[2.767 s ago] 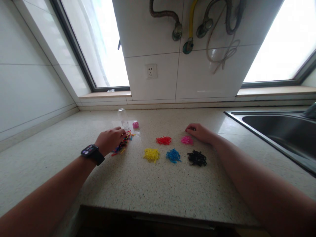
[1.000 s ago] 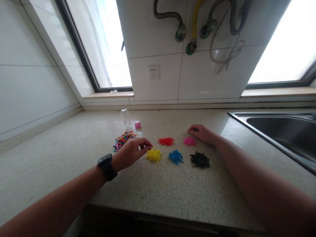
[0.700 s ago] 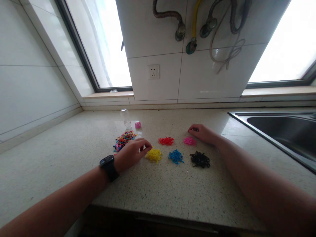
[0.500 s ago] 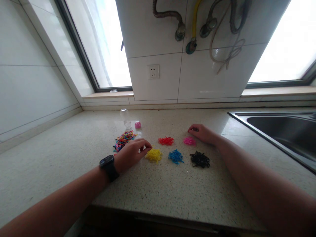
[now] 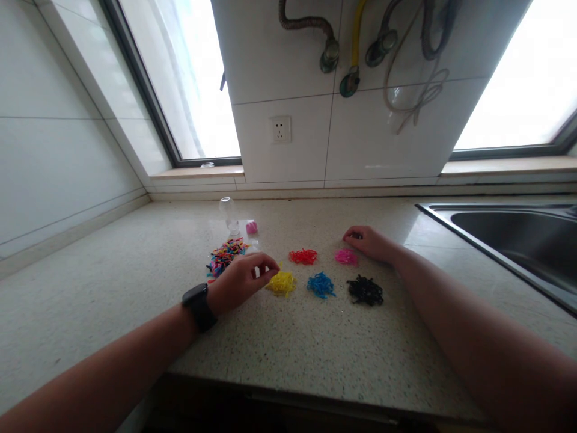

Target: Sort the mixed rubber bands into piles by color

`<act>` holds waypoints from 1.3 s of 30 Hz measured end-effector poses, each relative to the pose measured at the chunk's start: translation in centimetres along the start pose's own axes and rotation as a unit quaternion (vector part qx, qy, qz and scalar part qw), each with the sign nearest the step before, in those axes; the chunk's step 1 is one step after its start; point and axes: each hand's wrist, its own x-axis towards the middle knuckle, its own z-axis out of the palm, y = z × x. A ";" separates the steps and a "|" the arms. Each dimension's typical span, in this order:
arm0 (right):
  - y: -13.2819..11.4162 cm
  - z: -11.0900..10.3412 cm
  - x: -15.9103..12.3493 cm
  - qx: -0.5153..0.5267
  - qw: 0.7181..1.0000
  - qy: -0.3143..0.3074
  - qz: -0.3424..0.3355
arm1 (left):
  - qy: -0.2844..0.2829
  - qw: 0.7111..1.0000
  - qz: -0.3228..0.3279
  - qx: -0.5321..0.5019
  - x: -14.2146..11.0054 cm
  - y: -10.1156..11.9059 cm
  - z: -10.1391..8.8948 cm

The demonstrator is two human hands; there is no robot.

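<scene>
My left hand [image 5: 247,278], a dark watch [image 5: 199,307] on its wrist, is pinched at the left edge of a pile of yellow rubber bands [image 5: 282,284]. Whether a band sits between its fingertips I cannot make out. Partly behind that hand lies a mixed heap of multicoloured rubber bands [image 5: 226,255]. My right hand [image 5: 367,242] rests on the counter with thumb and fingers together, just beyond a pink pile [image 5: 346,257]; anything in them is too small to see. Red [image 5: 303,257], blue [image 5: 321,285] and black [image 5: 365,290] piles lie between and in front of the hands.
A clear bottle [image 5: 229,216] stands upside down at the back left, beside a small pink object [image 5: 251,227]. A steel sink [image 5: 509,231] is set into the speckled counter [image 5: 288,343] at right. Hoses and a socket [image 5: 281,129] are on the tiled wall.
My left hand has shifted very slightly right over the yellow pile. My right hand and the piles look the same.
</scene>
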 end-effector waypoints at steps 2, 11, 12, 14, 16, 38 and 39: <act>0.1 0.0 0.0 -0.003 1.000 0.002 0.000 | 0.008 1.000 -0.009 -0.026 0.1 0.0 0.1; 0.1 0.1 0.1 -0.009 1.000 0.002 0.000 | -0.012 0.967 -0.105 -0.230 0.1 0.1 0.4; 0.2 0.1 0.1 -0.008 1.000 0.001 0.000 | -0.012 0.966 -0.104 -0.237 0.1 0.1 0.5; 0.3 0.1 0.2 -0.007 1.000 -0.001 -0.001 | -0.007 0.965 -0.102 -0.241 0.1 0.0 0.5; 0.3 0.1 0.2 -0.006 1.000 -0.001 -0.005 | -0.002 0.966 -0.101 -0.239 0.2 -0.1 0.5; -0.3 -0.1 -0.1 0.007 1.000 -0.001 0.001 | 0.040 0.993 0.024 0.112 0.0 -1.6 0.3; -0.3 -0.1 -0.1 0.007 1.000 -0.001 0.001 | 0.038 0.992 0.031 0.118 0.0 -1.7 0.3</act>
